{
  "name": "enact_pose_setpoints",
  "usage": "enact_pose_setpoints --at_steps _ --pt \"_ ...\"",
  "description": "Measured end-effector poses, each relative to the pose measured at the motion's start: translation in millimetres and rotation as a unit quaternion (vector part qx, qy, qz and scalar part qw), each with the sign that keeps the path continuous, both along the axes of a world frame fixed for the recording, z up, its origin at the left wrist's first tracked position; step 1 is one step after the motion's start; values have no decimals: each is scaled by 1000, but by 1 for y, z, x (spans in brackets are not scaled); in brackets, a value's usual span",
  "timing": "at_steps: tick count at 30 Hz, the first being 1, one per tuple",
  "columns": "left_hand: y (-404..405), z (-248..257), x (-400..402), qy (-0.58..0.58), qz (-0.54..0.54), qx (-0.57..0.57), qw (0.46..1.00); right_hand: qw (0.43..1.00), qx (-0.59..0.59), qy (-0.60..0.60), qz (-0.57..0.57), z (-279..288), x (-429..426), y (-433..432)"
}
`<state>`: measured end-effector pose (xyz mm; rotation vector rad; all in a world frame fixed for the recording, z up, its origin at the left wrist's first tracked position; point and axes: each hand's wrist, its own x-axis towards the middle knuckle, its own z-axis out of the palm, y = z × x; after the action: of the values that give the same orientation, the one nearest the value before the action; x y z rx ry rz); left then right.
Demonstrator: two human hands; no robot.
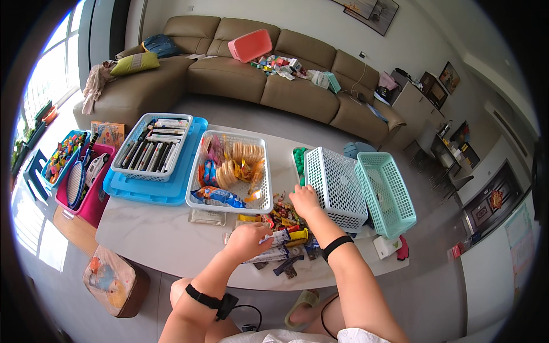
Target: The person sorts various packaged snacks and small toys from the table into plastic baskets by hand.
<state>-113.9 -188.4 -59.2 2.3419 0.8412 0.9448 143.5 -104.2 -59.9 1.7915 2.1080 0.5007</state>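
Observation:
My left hand point(248, 241) hangs over the near side of a marble-look table, just above long wrapped snack bars point(274, 254); whether it touches them cannot be told. Farther right, my right hand point(305, 201) reaches over a pile of small wrapped candies point(286, 214), close to the side of an upturned white plastic basket point(336, 188). Its fingertips are near green wrapped pieces point(299, 160), and no held item is visible. Beyond my left hand, a white basket point(230, 209) holds round crackers point(247, 153) and packaged snacks.
At left, a white basket of markers point(150, 145) rests on a blue lid point(178, 193). A mint basket point(386, 193) stands at right. A pink bin point(92, 210) with rackets is beside the table, and a box-like stool point(112, 278) stands near the front left corner.

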Motion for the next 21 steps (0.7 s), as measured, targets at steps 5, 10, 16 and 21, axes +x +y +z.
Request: enact_pose_setpoints --at_steps 5,10,16,21 --pt "-4 1 1 -15 -4 -15 1000 899 145 413 3 28 -31 -62" --pt "-6 2 5 2 -13 -35 999 839 247 485 -11 -3 0 -126" --pt "-11 5 7 5 -1 -53 999 729 363 558 -161 -36 65 -169" --pt "-12 9 11 -2 -2 -45 999 702 390 509 -311 -66 161 -166"
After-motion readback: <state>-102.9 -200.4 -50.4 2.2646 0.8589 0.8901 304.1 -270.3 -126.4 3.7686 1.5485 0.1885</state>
